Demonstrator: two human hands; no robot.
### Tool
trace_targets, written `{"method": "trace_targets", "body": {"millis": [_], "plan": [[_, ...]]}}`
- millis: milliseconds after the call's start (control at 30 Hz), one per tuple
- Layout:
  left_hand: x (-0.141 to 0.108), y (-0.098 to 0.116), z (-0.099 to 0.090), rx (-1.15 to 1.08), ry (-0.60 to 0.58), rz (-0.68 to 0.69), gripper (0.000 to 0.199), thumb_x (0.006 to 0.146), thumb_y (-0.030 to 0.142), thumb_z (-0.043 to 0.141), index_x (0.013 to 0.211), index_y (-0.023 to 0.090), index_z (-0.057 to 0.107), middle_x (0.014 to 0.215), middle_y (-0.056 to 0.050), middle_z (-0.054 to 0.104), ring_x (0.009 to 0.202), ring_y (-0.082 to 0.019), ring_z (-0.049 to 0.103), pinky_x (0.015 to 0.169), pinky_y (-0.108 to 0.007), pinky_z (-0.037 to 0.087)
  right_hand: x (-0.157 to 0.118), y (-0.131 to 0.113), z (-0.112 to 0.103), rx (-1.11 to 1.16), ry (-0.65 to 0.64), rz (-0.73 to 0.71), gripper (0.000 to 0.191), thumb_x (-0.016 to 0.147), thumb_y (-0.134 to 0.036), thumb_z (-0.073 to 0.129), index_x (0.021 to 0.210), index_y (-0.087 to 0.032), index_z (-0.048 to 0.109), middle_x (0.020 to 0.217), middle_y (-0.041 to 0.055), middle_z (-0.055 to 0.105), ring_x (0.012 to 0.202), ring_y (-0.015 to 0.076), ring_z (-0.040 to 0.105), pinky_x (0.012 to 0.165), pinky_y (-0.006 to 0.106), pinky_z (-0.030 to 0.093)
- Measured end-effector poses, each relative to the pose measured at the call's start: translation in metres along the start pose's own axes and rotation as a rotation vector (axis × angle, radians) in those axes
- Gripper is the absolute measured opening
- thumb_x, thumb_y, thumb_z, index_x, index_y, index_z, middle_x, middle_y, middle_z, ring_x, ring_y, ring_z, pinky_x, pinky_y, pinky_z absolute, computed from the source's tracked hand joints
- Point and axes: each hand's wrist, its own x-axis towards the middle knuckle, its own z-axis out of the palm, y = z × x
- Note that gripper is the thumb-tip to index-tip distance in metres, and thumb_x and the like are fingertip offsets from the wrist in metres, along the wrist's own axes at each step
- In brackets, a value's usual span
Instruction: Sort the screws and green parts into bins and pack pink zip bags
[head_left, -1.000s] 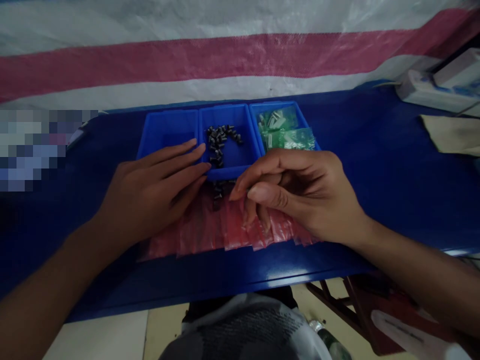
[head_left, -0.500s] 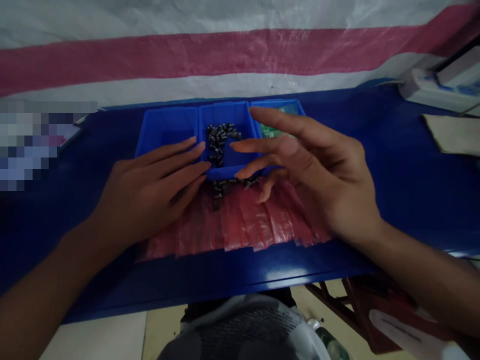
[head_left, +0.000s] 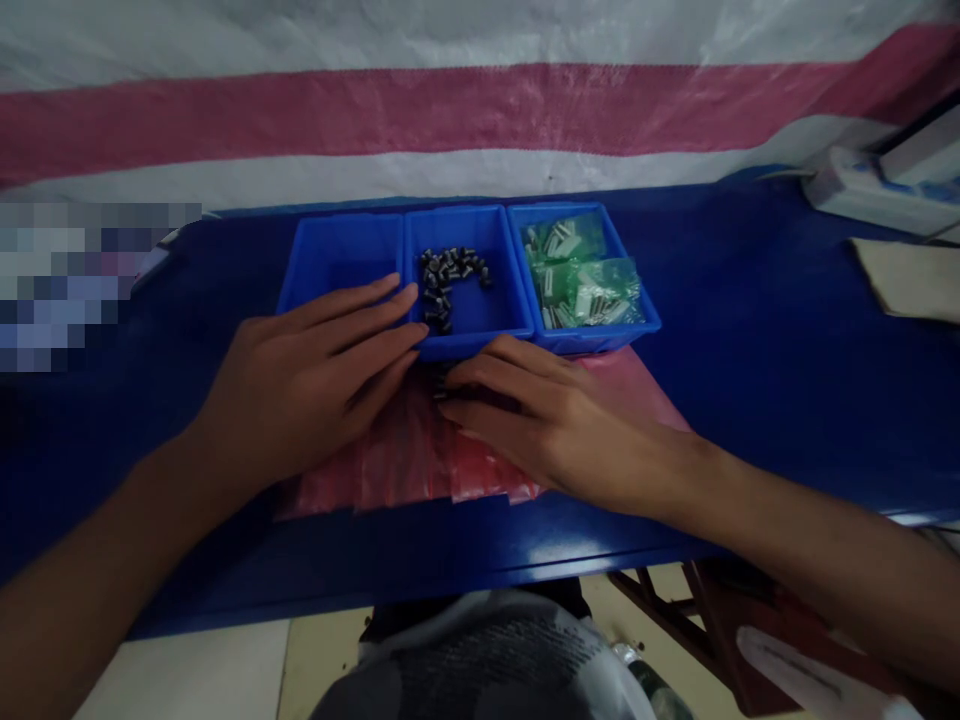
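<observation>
A blue plastic tray (head_left: 472, 348) with several compartments stands on the table. Its left compartment (head_left: 337, 250) shows a bare floor, the middle one holds small dark screws (head_left: 450, 280), and the right one holds green plastic packets (head_left: 581, 280). My left hand (head_left: 315, 375) lies flat and holds nothing, its fingertips on the tray's front wall. My right hand (head_left: 540, 425) rests with fingers over loose dark screws (head_left: 442, 382), which are partly hidden, in front of the tray. Both hands lie on a spread of red plastic bags (head_left: 405, 465).
The tray and bags sit on a blue tabletop (head_left: 750, 350), with its front edge close to me. A beige cloth (head_left: 911, 280) and a white device (head_left: 862, 195) lie at the right. A pink-striped woven sheet (head_left: 480, 110) hangs behind.
My right hand has dropped from above the tray onto the loose screws in front of it, uncovering the green packets. My left hand has barely moved.
</observation>
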Motion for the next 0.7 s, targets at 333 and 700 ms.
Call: {"method": "trace_targets", "body": {"millis": [333, 700], "plan": [[0.0007, -0.0003, 0.0000, 0.000, 0.009, 0.010, 0.019, 0.111, 0.023, 0.062, 0.127, 0.020, 0.072, 0.140, -0.007, 0.079, 0.137, -0.024, 0.073, 0.106, -0.037, 0.070, -0.0013, -0.0017, 0.0003, -0.048, 0.001, -0.015, 0.043, 0.117, -0.016, 0.038, 0.137, -0.015, 0.076, 0.125, 0.0130, 0.079, 0.110, 0.0270, 0.070, 0.092, 0.043, 0.065], [0.0006, -0.0008, 0.0009, -0.008, 0.024, 0.019, 0.018, 0.111, 0.022, 0.062, 0.127, 0.019, 0.071, 0.139, -0.008, 0.079, 0.136, -0.023, 0.074, 0.107, -0.037, 0.069, -0.0010, -0.0055, 0.0051, 0.125, 0.041, -0.073, 0.032, 0.114, -0.013, 0.052, 0.102, -0.015, 0.082, 0.112, 0.0096, 0.080, 0.103, 0.0245, 0.069, 0.089, 0.040, 0.061]]}}
